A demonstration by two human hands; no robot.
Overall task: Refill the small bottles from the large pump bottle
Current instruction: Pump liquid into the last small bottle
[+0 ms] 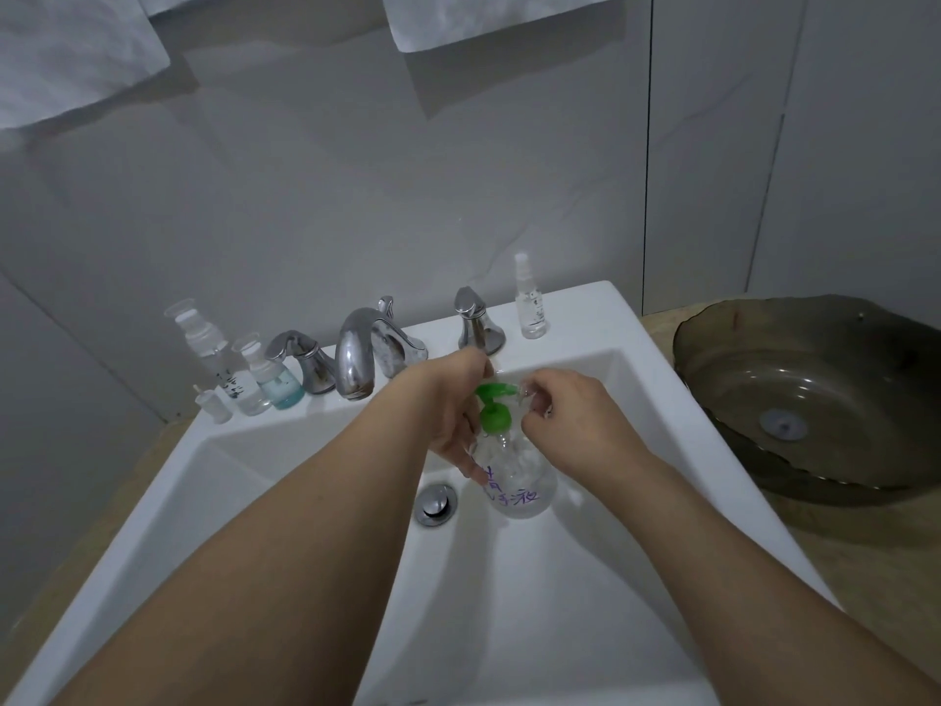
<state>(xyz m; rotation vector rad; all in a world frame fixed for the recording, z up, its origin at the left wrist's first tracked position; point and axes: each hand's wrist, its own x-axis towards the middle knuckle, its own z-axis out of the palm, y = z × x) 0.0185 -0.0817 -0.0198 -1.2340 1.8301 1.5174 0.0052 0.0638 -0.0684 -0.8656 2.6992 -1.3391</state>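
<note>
left hand (448,415) fingers grip the pump bottle (514,476); right hand (565,415) fingers pinch a small bottle (529,394).

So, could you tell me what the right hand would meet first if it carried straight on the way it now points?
Probably the green pump head of the large pump bottle: the right hand points left at it, pinching something small and clear. Depth is uncertain.

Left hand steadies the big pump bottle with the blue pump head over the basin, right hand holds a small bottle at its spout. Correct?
Not quite: the head view shows the pump head is green, not blue. The rest holds: left hand steadies the large pump bottle over the sink; right hand holds a small bottle.
</note>
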